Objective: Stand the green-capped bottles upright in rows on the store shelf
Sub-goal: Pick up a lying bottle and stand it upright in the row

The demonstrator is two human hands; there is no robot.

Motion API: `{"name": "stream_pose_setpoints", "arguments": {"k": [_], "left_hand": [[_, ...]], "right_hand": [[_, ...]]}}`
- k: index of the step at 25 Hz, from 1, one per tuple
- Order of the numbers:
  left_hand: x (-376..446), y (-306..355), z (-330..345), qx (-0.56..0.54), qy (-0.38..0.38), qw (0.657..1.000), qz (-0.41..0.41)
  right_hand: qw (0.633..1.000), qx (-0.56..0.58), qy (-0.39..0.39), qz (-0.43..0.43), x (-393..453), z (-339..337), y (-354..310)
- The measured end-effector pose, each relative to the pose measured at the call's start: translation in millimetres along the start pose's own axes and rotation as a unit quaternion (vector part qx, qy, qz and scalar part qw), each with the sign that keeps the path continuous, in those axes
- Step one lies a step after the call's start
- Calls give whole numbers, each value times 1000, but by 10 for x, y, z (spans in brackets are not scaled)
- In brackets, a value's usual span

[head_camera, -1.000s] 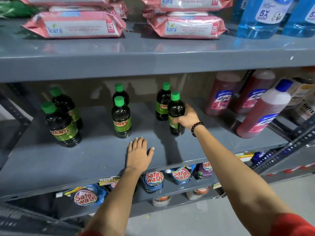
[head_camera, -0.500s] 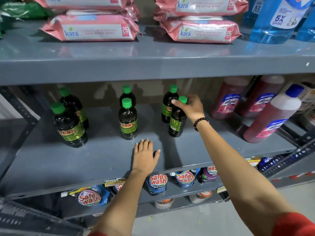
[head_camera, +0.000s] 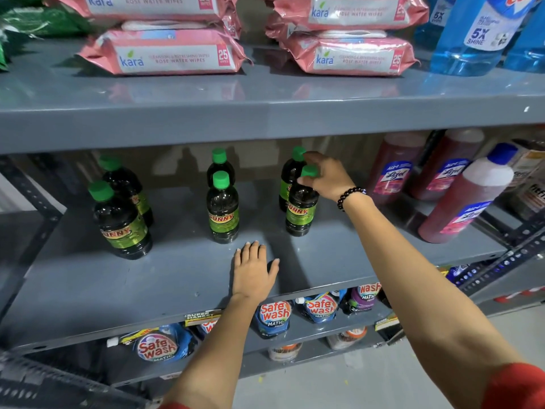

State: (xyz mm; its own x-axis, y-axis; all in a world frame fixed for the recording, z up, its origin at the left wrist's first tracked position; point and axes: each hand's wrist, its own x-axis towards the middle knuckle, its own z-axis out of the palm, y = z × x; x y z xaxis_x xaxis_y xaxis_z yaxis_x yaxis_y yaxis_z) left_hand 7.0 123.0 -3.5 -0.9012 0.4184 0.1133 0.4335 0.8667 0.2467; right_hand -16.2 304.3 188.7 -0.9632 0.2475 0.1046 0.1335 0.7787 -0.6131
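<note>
Several dark bottles with green caps and green labels stand upright in pairs on the grey middle shelf (head_camera: pixel 177 278). The left pair has a front bottle (head_camera: pixel 119 221); the middle pair has a front bottle (head_camera: pixel 222 208) with another (head_camera: pixel 219 166) behind it. At the right, my right hand (head_camera: pixel 327 175) grips the cap of the front bottle (head_camera: pixel 300 209), which stands on the shelf in front of a rear bottle (head_camera: pixel 290 175). My left hand (head_camera: pixel 253 270) lies flat, palm down, on the shelf near its front edge, holding nothing.
Pink-red cleaner bottles (head_camera: pixel 460 205) stand and lean at the right of the same shelf. The upper shelf carries pink wipes packs (head_camera: pixel 165 53) and blue bottles (head_camera: pixel 474 36). Detergent pouches (head_camera: pixel 274 314) fill the shelf below. A shelf upright (head_camera: pixel 32 196) runs at the left.
My right hand has slid from the bottle's body up to its cap. The bottle stays upright in the right pair. My left hand has stayed flat on the shelf.
</note>
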Motion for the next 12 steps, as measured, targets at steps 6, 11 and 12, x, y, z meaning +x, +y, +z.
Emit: {"name": "stream_pose_setpoints", "arguments": {"k": [6,11,12], "left_hand": [[-11,13,-20,0,5,1000,-1],[-16,21,-45,1,6,1000,0],[-18,19,-50,1,3,1000,1]], "right_hand": [[996,-58,60,36,21,70,-17],[999,-30,23,25,27,33,-20],[999,-30,18,27,45,38,-11]]}}
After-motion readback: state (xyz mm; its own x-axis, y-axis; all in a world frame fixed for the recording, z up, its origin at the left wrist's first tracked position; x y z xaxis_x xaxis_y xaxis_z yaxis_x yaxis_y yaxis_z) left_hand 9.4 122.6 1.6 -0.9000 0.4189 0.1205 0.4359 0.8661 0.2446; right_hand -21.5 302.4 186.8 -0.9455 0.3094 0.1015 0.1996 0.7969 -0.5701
